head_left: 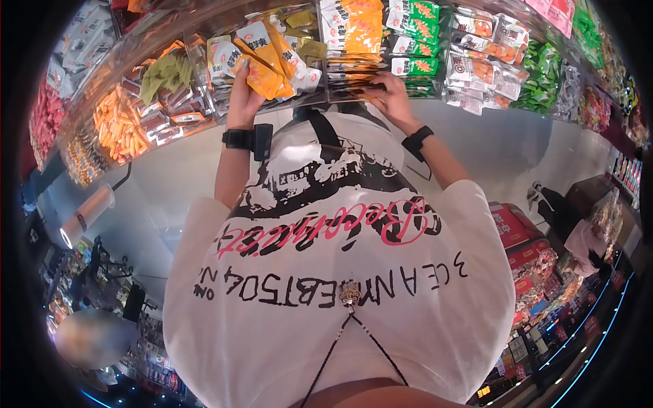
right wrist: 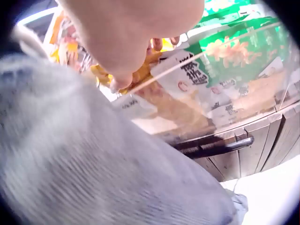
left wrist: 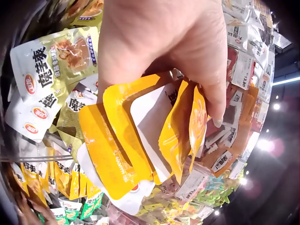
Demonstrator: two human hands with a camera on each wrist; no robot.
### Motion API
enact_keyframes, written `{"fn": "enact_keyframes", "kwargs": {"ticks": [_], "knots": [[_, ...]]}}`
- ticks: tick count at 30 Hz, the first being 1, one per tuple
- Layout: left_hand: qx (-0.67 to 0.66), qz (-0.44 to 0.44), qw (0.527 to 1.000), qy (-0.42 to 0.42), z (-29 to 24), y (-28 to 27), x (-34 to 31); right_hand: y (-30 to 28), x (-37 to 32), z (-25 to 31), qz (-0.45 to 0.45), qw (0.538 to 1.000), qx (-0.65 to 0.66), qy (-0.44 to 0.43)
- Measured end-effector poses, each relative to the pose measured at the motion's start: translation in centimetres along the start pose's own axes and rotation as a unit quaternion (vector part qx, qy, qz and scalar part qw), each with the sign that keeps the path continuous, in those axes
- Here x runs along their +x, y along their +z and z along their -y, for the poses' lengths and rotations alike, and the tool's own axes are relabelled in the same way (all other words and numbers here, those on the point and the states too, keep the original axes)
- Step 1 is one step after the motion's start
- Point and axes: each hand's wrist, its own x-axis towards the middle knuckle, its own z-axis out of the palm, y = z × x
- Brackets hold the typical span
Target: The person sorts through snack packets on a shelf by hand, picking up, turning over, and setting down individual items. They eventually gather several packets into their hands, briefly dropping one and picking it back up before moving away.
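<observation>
My left hand grips several orange snack packets, fanned out below the thumb and fingers. In the head view these packets are over a bin of white and olive packets. My right hand reaches over the front of the neighbouring bin, its fingertips among upright orange packets. From the right wrist, the thumb and two fingertips are at orange packets behind the clear bin front. I cannot tell whether they pinch one.
Green packets stand beside the orange row, with white packets farther right. Orange stick snacks and brown packets fill bins to the left. Wooden slats with a black handle form the shelf front. Another person is behind.
</observation>
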Motion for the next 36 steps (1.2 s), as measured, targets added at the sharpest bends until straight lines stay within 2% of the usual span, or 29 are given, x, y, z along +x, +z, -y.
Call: {"fn": "enact_keyframes", "kwargs": {"ticks": [1,2,3,4,5,6,8,9,11,12,14,15,16,18,19,20,22,23,27,29,30,32,34,36], "knots": [[0.011,-0.02,1.0,0.003,0.1,-0.1,-0.2,-0.9,0.5,0.3,-0.063,0.998,0.008,-0.021],[0.01,-0.021,1.0,0.002,0.1,-0.5,-0.4,-1.2,0.6,0.5,-0.062,0.998,0.008,-0.02],[0.004,0.002,1.0,-0.001,0.1,-1.1,-0.7,-1.4,0.6,0.6,-0.063,0.963,0.198,0.171],[-0.003,0.026,1.0,-0.005,0.0,-2.0,-0.7,-1.7,0.5,0.7,-0.062,0.857,0.371,0.352],[-0.056,0.119,0.991,-0.022,0.0,-3.9,-0.2,-2.0,0.5,-0.1,-0.078,0.828,0.43,0.35],[-0.057,0.12,0.991,-0.024,0.2,-3.3,-0.4,-2.0,0.1,-0.8,-0.035,0.742,0.497,0.45],[-0.01,-0.045,0.999,0.01,0.3,-1.5,-1.3,-2.8,0.8,-0.4,0.0,0.69,0.581,0.432],[-0.011,-0.056,0.998,0.016,0.4,-1.2,-1.6,-3.8,1.1,0.5,0.002,0.69,0.581,0.432],[-0.006,-0.062,0.998,0.018,0.6,-1.7,-1.8,-5.9,1.4,2.4,0.065,0.765,0.502,0.398],[0.001,-0.065,0.998,0.018,0.8,-2.0,-1.9,-5.7,1.3,2.1,0.068,0.765,0.501,0.398],[-0.008,-0.053,0.999,0.011,1.1,-2.7,-2.0,-5.1,1.0,1.5,-0.009,0.868,0.413,0.274],[-0.014,-0.039,0.999,0.006,1.2,-2.8,-2.1,-6.7,1.2,1.0,0.162,0.803,0.428,0.383],[-0.015,-0.041,0.999,0.008,1.3,-3.0,-2.2,-7.1,1.4,1.3,0.165,0.803,0.427,0.381],[-0.037,-0.026,0.999,0.002,1.5,-3.2,-2.5,-8.0,1.2,2.6,0.127,0.8,0.491,0.32],[-0.038,-0.027,0.999,0.004,1.6,-3.0,-2.7,-9.4,1.7,4.2,0.154,0.768,0.521,0.34],[-0.037,-0.041,0.998,0.007,1.6,-2.7,-3.0,-9.2,1.7,4.2,0.155,0.768,0.521,0.339],[-0.038,-0.055,0.998,0.012,1.7,-2.4,-3.2,-8.0,1.1,3.7,0.271,0.831,0.368,0.317],[-0.038,-0.065,0.997,0.012,1.8,-2.3,-3.3,-6.6,0.4,3.4,0.243,0.868,0.327,0.283],[-0.032,-0.081,0.996,0.006,1.9,-1.8,-3.3,-2.3,1.0,2.9,0.229,0.898,0.253,0.277],[-0.031,-0.085,0.996,-0.008,1.8,-0.6,-3.5,-0.1,1.1,2.9,0.146,0.926,0.218,0.272],[-0.03,-0.089,0.995,-0.022,1.8,0.0,-3.6,0.5,1.3,2.8,0.146,0.926,0.217,0.271],[-0.017,-0.081,0.996,-0.019,1.8,0.3,-3.0,1.6,1.4,2.5,0.113,0.979,0.037,0.167],[-0.017,0.01,0.998,-0.052,1.5,0.4,-2.5,0.6,2.1,3.1,0.109,0.983,-0.004,0.148],[-0.01,0.039,0.997,-0.072,0.9,1.3,-2.4,0.2,2.0,2.9,0.104,0.985,-0.048,0.132]]}}
